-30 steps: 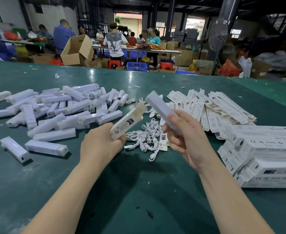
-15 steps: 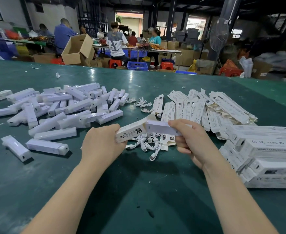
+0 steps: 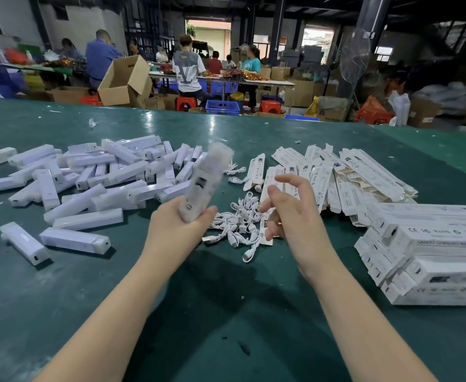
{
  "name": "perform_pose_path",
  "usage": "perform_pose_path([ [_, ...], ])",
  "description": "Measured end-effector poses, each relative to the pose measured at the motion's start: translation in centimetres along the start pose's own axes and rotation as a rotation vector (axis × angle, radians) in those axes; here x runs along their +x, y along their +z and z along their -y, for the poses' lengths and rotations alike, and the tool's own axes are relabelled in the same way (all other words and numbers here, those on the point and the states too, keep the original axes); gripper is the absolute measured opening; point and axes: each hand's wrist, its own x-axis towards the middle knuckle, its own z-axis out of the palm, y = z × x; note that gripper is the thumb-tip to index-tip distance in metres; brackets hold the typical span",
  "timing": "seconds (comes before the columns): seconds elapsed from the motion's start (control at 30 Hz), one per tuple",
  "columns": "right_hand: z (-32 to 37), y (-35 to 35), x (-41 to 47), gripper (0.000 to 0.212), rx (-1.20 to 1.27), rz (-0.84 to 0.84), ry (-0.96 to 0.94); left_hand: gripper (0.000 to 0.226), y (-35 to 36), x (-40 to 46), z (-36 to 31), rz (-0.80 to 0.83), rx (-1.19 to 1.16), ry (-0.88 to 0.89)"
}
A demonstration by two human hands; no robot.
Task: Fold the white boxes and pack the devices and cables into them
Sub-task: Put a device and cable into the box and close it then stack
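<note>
Left hand (image 3: 175, 230) is wrapped around the bottom end of a long white box (image 3: 203, 186), standing nearly upright and tipped a bit away, so motion-blurred that the dark print on its side is unreadable. Right hand (image 3: 292, 216) is empty, fingers spread loose, hovering just right of the box and not touching it.

Right under and between the hands there's a tangle of short white cables (image 3: 237, 224), glossy and looped, with metal plug ends poking out. Beyond that is a fan of flat unfolded box blanks (image 3: 336, 177), thin card with printed faces. Far right, a neat stack of finished boxes (image 3: 430, 255) sits close to the right forearm.

Off to the left is a big jumble of white bar-shaped devices (image 3: 94, 177), smooth plastic, square-edged, lying every which way.

The green table (image 3: 226, 312) is matte and a bit scuffed, with plenty of bare space nearest the person.
</note>
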Motion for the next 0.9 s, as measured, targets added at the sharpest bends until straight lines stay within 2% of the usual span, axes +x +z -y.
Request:
perform_pose_path([
  [0.07,-0.6,-0.2,0.1,0.01,-0.142,-0.044,0.001,0.033,-0.2,0.0,-0.7,-0.028,-0.212,-0.057],
  [0.13,-1.1,-0.4,0.2,0.02,-0.403,-0.033,-0.009,0.029,-0.5,0.0,-1.1,-0.03,-0.329,-0.088],
  [0.23,-1.7,-0.4,0.0,0.035,-0.839,0.168,-0.008,0.03,-0.7,0.1,-1.3,-0.039,-0.4,-0.098],
  [0.33,-2.3,-0.4,-0.2,0.041,-1.005,0.3,0.004,0.034,-0.6,0.0,-1.2,-0.045,-0.402,-0.081],
  [0.53,-2.6,-0.5,0.0,0.013,-1.073,0.303,-0.058,0.03,-0.2,0.1,-0.3,-0.094,-0.212,0.024],
  [0.73,-3.0,-0.7,0.1,0.009,-1.064,0.323,-0.154,0.03,0.0,-0.6,0.3,-0.021,0.022,0.239],
  [0.8,-2.8,-0.5,0.2,0.007,-0.96,0.277,-0.162,0.03,0.0,-0.5,0.3,-0.021,0.065,0.253],
  [0.9,-1.8,0.2,0.2,0.01,-0.548,0.137,-0.029,0.022,0.1,-0.6,0.2,0.007,0.007,0.228],
])
